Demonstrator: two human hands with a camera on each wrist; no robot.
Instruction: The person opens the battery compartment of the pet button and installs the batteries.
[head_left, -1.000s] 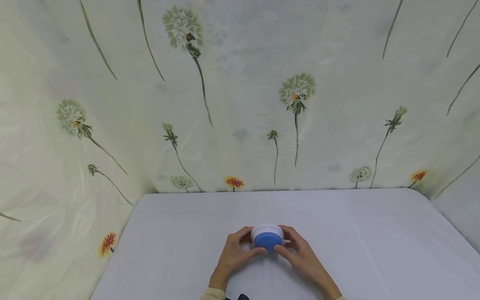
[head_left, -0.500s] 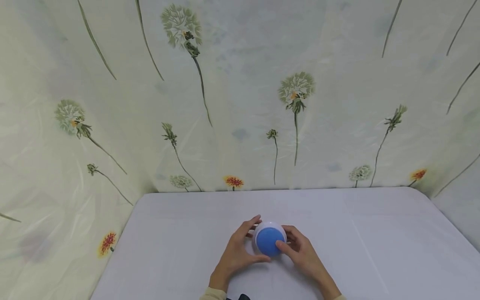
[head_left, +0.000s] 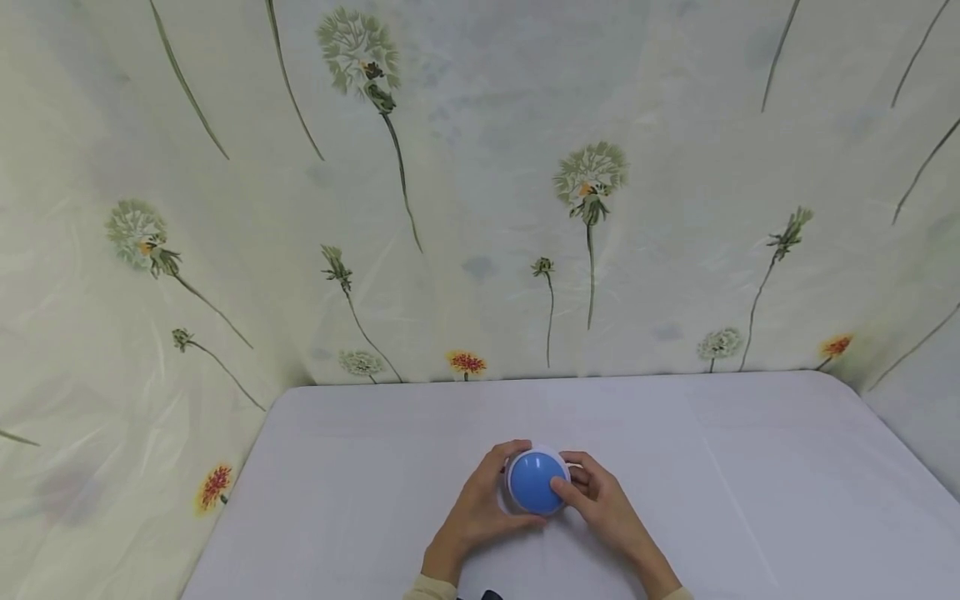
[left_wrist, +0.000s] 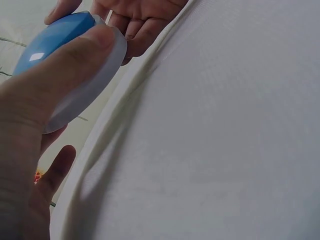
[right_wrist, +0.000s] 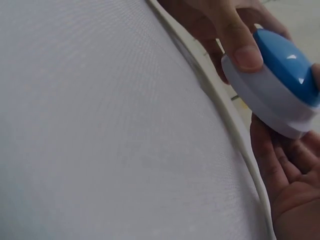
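Note:
A round white-based thing with a glossy blue dome (head_left: 531, 479) is held between both hands over the near middle of the table, its dome facing the head camera. My left hand (head_left: 483, 500) curves around its left side, fingers at the far rim and thumb along the near rim. In the left wrist view that thumb (left_wrist: 80, 57) lies across the white rim. My right hand (head_left: 603, 504) pinches the right side, thumb on the blue dome and fingers behind. From the right wrist, the white base (right_wrist: 272, 97) shows as a smooth, thick band; its underside is hidden.
A white cloth covers the table (head_left: 360, 450). Behind it and along its sides hangs a pale curtain (head_left: 480, 208) printed with dandelions. A small dark object (head_left: 491, 595) pokes in at the bottom edge, between the forearms.
The blue-domed thing has turned so its dome faces the head camera more fully. My left fingers loosened, then closed back on the rim; my right thumb shifted up onto the dome.

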